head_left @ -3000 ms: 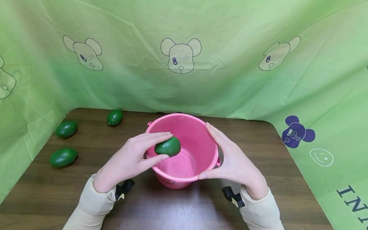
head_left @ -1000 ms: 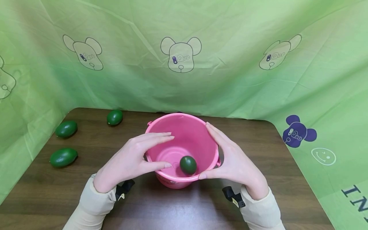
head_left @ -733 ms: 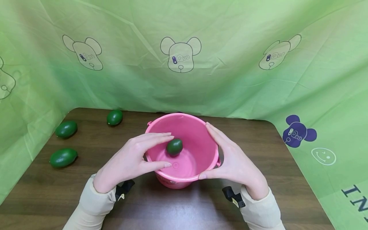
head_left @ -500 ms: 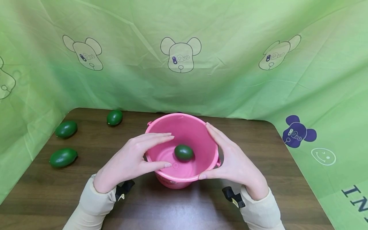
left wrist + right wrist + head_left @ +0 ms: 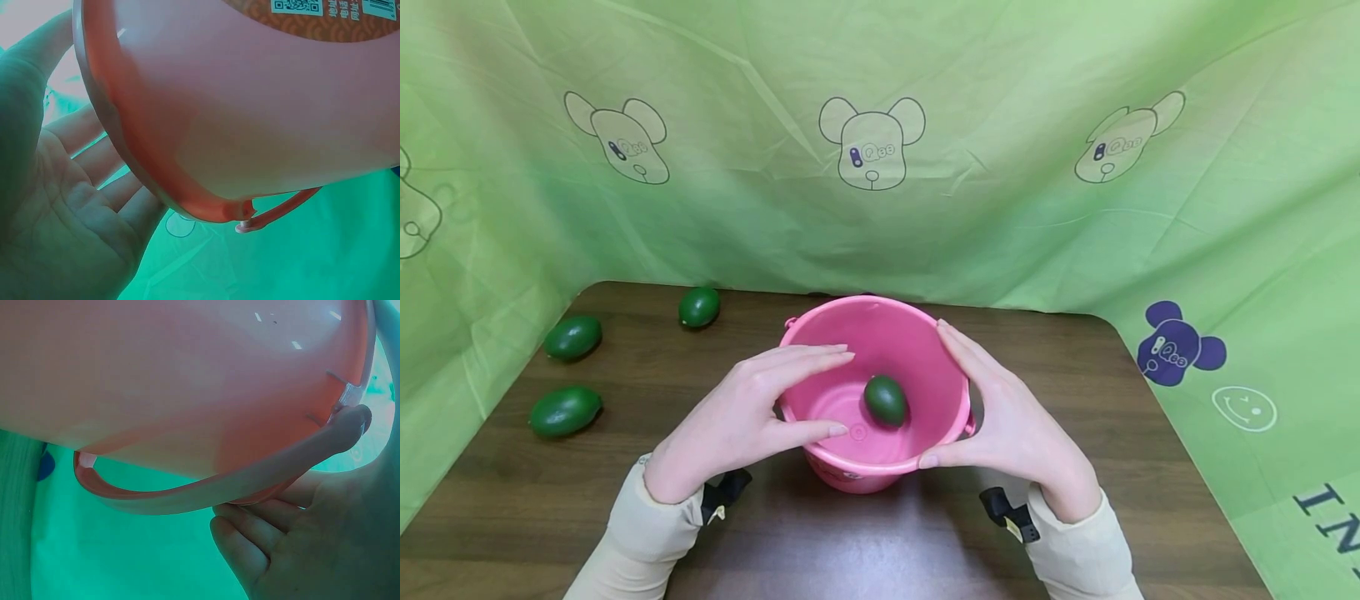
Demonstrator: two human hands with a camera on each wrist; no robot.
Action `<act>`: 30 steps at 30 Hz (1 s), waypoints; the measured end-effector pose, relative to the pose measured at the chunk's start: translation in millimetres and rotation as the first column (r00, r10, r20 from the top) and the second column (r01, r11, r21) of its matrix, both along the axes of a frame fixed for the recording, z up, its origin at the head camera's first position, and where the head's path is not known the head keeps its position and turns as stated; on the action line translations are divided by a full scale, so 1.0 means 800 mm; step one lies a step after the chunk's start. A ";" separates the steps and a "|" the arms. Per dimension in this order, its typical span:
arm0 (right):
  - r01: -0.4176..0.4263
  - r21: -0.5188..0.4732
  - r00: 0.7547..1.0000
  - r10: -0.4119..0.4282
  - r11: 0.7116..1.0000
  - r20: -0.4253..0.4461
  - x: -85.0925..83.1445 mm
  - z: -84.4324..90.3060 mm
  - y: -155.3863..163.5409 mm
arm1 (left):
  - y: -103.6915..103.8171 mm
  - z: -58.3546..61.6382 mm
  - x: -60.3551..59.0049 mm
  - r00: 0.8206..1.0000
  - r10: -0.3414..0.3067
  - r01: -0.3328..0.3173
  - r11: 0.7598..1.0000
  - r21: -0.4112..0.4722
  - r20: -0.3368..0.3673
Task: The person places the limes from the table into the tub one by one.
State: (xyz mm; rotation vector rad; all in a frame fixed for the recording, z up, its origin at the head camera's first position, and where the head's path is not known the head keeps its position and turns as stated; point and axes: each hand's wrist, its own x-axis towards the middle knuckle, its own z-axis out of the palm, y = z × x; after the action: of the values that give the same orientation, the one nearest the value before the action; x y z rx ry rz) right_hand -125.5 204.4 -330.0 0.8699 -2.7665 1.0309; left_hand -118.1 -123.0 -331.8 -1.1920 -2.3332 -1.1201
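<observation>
**Pink bucket framed by two hands, one green fruit inside**

From the head camera, the left hand (image 5: 741,421) is seen spread over the near left rim of the pink bucket (image 5: 925,350), fingers straight, thumb reaching inward over the opening, nothing gripped. A dark green, egg-shaped fruit (image 5: 885,400), most like an avocado, lies on the bucket's floor, right of centre and apart from both hands. The right hand (image 5: 1011,425) is laid flat against the bucket's outer right wall, fingers straight and together, thumb at the near rim.

The left wrist view adds what is hidden from above: the open palm (image 5: 56,231) sits just beside the bucket's outer wall (image 5: 250,112), and a printed label with a QR code is fixed near the base. Whether skin touches plastic there cannot be told. In the right wrist view the bucket's handle (image 5: 250,481) is shown hanging down the side, with the fingers (image 5: 250,540) below it; the fruit is not visible in either wrist view.

Three more green fruits (image 5: 565,410) (image 5: 573,337) (image 5: 699,307) lie at the far left of a dark wooden table (image 5: 865,550), well apart from the bucket. The table is enclosed behind and at the sides by a green cloth (image 5: 1000,192) printed with bear heads.
</observation>
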 end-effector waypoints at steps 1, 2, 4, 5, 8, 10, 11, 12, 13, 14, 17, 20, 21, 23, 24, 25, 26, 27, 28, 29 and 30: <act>-0.002 0.000 1.000 0.002 1.000 -0.001 0.000 0.000 0.000 | 0.000 0.000 0.000 1.000 0.001 -0.001 1.000 0.002 -0.005; -0.003 0.002 1.000 0.003 1.000 -0.005 0.000 0.000 0.000 | 0.000 0.000 0.000 1.000 0.006 -0.005 1.000 0.003 -0.011; -0.005 0.003 1.000 0.005 1.000 -0.009 0.000 0.000 0.000 | 0.000 0.000 0.000 1.000 0.011 -0.010 1.000 0.010 -0.024; -0.006 0.004 1.000 0.006 1.000 -0.011 0.000 0.000 0.000 | 0.000 -0.001 -0.001 0.999 0.014 -0.014 1.000 0.012 -0.029; -0.006 0.005 1.000 0.006 1.000 -0.012 0.001 -0.001 0.001 | -0.001 -0.001 -0.001 0.998 0.036 -0.036 0.999 0.015 -0.044; -0.005 0.004 1.000 0.005 1.000 -0.011 0.001 -0.001 0.000 | -0.002 0.000 -0.002 0.998 0.044 -0.043 0.999 0.018 -0.052; -0.005 0.003 1.000 0.005 1.000 -0.012 0.001 -0.001 0.000 | -0.002 0.000 -0.002 0.997 0.049 -0.048 0.999 0.019 -0.055; -0.004 0.003 1.000 0.004 1.000 -0.012 0.000 -0.001 0.000 | -0.003 0.000 -0.002 0.997 0.054 -0.053 0.998 0.021 -0.056; -0.005 0.002 1.000 0.005 1.000 -0.013 0.000 -0.001 0.000 | -0.003 0.000 -0.002 0.997 0.057 -0.055 0.998 0.025 -0.057; -0.007 0.003 1.000 0.007 1.000 -0.016 0.000 -0.001 0.000 | -0.004 0.001 -0.002 0.997 0.058 -0.057 0.998 0.028 -0.058; -0.009 0.003 1.000 0.009 1.000 -0.019 0.001 0.000 0.000 | -0.006 0.003 -0.002 0.996 0.063 -0.061 0.997 0.043 -0.060; -0.013 0.003 1.000 0.013 1.000 -0.024 0.001 -0.001 0.000 | -0.007 0.005 -0.002 0.996 0.064 -0.061 0.996 0.058 -0.061; -0.013 0.003 1.000 0.014 1.000 -0.024 0.001 -0.001 0.000 | -0.008 0.005 -0.003 0.996 0.066 -0.063 0.996 0.060 -0.061; -0.015 0.001 1.000 0.015 1.000 -0.025 0.001 0.000 0.000 | -0.010 0.005 -0.003 0.996 0.072 -0.068 0.995 0.066 -0.059; -0.016 0.002 1.000 0.016 1.000 -0.025 0.001 0.000 0.000 | -0.011 0.006 -0.004 0.995 0.077 -0.073 0.995 0.067 -0.056; -0.016 0.004 1.000 0.016 1.000 -0.025 0.001 0.000 0.000 | -0.012 0.005 -0.004 0.995 0.080 -0.077 0.995 0.069 -0.053; -0.014 0.005 1.000 0.015 1.000 -0.025 0.001 0.000 0.000 | -0.013 0.006 -0.005 0.995 0.084 -0.081 0.994 0.069 -0.051; -0.014 0.006 1.000 0.014 1.000 -0.024 0.001 0.000 0.000 | -0.014 0.005 -0.005 0.995 0.090 -0.086 0.994 0.071 -0.050; -0.013 0.006 1.000 0.013 1.000 -0.024 0.001 0.000 0.000 | -0.015 0.005 -0.005 0.994 0.099 -0.095 0.993 0.074 -0.051; -0.012 0.008 1.000 0.013 1.000 -0.024 0.001 0.000 0.000 | -0.016 0.006 -0.006 0.993 0.107 -0.103 0.992 0.075 -0.051; -0.010 0.010 1.000 0.011 1.000 -0.023 0.001 0.000 0.001 | -0.017 0.005 -0.006 0.992 0.115 -0.111 0.991 0.078 -0.052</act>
State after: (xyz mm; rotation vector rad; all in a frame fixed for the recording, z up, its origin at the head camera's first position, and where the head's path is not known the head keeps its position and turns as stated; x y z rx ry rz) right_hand -124.3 204.9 -330.1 0.8927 -2.7531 1.0037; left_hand -123.1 -137.0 -327.4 -1.0376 -2.2645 -1.1102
